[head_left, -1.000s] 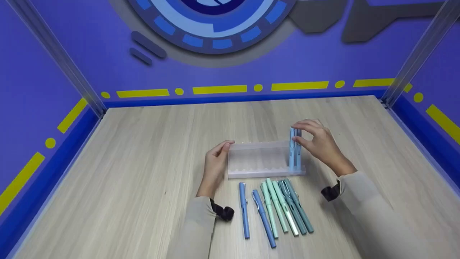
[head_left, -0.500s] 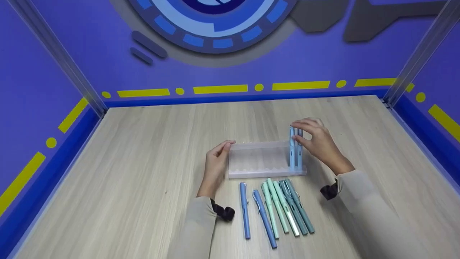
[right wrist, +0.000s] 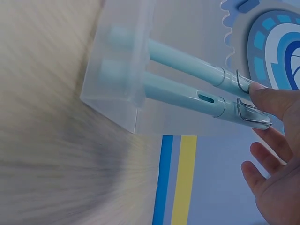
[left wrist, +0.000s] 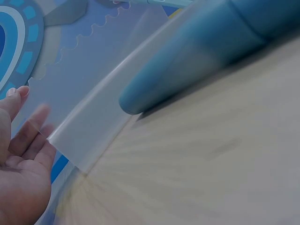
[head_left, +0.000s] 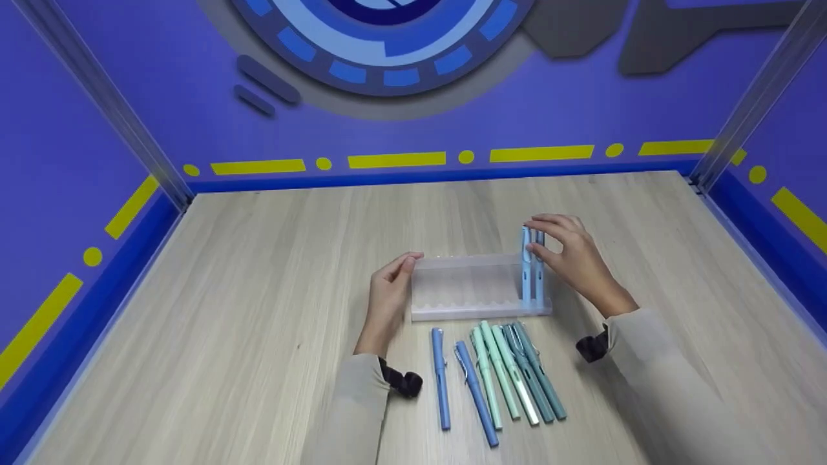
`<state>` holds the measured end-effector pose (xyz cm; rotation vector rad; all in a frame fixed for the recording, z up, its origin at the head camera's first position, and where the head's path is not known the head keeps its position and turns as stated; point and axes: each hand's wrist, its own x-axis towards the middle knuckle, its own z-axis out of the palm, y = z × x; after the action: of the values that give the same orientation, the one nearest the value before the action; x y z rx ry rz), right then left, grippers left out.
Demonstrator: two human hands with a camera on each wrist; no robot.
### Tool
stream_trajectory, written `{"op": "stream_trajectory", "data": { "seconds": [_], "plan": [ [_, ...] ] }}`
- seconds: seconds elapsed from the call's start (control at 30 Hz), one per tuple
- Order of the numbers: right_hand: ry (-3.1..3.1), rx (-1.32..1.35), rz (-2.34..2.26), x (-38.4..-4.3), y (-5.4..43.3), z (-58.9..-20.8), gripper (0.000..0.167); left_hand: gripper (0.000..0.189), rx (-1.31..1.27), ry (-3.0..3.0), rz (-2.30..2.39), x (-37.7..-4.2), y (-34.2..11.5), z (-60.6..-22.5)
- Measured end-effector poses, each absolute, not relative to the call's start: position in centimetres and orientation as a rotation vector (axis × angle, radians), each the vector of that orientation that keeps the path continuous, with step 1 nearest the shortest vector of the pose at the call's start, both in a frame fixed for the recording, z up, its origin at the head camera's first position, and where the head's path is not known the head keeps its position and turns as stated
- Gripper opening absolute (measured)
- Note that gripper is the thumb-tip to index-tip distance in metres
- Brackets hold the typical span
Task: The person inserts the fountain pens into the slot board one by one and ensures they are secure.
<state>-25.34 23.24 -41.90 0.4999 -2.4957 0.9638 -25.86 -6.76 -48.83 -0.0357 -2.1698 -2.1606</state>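
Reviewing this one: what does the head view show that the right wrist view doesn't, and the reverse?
Only the head view: the left hand at the translucent holder's left end, and seven loose pens on the table.
Only the right wrist view: distinct wire clips on the two upright pens, indiscernible from the head.
Both: those upright pens, the holder, the table, and the right hand at the pens' tops.

The head view looks down from 6 o'clock, farthest off, over the pale wood-grain worktop (head_left: 291, 278) to the violet-blue patterned wall (head_left: 562, 110) at 12 o'clock. The black left wrist camera (head_left: 403, 381) faces obliquely past a very near blue cylindrical pen (left wrist: 187, 65) at its 2 o'clock. The black right wrist camera (head_left: 592, 347), rolled sideways, closely views two pale-blue cylindrical pens (right wrist: 180, 95). All share the frosted clear plastic rack (head_left: 465, 284)
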Motion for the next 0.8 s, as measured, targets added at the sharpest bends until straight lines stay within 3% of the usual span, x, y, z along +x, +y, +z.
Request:
{"op": "stream_trajectory", "data": {
  "seconds": [0.33,0.8],
  "plan": [
    [-2.497,0.421,0.992,-24.5,23.2,-42.0,0.045,0.032,-0.025,-2.183,-2.148,-25.8,-6.8,-48.9],
    [-2.332,0.34,1.086,-22.6,23.0,-42.4,0.036,0.029,-0.01,-2.185,-2.153,-25.9,-6.7,-48.8]
  ]
}}
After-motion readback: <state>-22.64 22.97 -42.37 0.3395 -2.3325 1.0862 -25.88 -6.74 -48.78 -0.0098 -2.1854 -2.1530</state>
